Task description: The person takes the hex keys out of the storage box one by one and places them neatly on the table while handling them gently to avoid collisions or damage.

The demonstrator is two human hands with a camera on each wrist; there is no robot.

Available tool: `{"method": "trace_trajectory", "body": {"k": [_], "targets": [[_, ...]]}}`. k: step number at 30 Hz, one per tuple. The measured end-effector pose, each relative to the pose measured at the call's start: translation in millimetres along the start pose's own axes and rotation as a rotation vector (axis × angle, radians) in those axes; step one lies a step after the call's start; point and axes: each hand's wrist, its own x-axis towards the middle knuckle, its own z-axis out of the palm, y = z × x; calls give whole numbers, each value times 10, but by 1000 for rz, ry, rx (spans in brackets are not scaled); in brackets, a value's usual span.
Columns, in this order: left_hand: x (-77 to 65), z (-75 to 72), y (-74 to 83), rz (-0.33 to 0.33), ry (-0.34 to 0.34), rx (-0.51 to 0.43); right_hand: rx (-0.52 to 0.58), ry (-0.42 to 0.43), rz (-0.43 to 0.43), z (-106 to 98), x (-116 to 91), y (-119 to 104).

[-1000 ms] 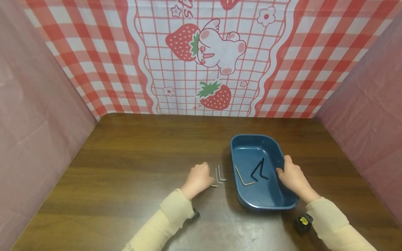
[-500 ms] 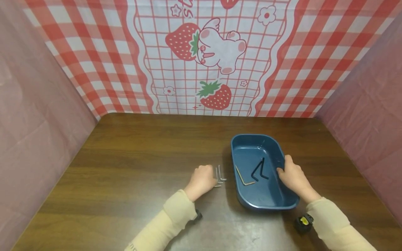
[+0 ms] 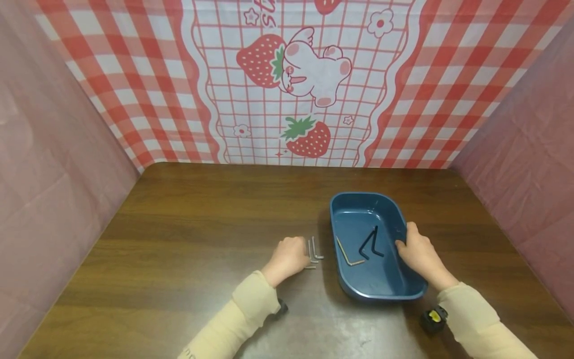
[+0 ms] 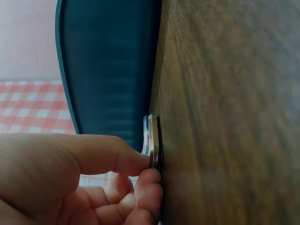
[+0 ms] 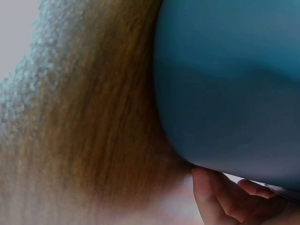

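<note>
My left hand [image 3: 288, 257] is low over the table, thumb and fingertips pinching a brass-coloured hex key [image 4: 153, 140] that lies at the table surface. Much of that key is hidden by the hand; its short arm [image 3: 310, 268] shows in the head view. Just right of the hand lie two silver hex keys [image 3: 316, 249]. My right hand [image 3: 419, 252] grips the right rim of a blue tray [image 3: 376, 286], thumb on the inner side. Inside the tray are two black hex keys [image 3: 374, 244] and one gold-coloured hex key [image 3: 346, 255].
The brown wooden table [image 3: 188, 224] ends at a red-and-white strawberry-print cloth [image 3: 309, 99] at the back. Pink cloth hangs on both sides. A black wrist device [image 3: 433, 319] with a yellow mark sits below the right wrist.
My left hand has shifted slightly right towards the silver keys, then stayed nearly still. The brass-coloured key's short arm has moved slightly right with it. The right hand and tray are almost unmoved.
</note>
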Motion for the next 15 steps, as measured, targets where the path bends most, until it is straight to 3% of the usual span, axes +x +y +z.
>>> {"method": "trace_trajectory", "body": {"k": [10,15], "targets": [[12,1,-22,7,-15,-25,3,-1,5,5,0,4],[24,-49,-4,15,18,-12,1,0,4,0,8,13]]}}
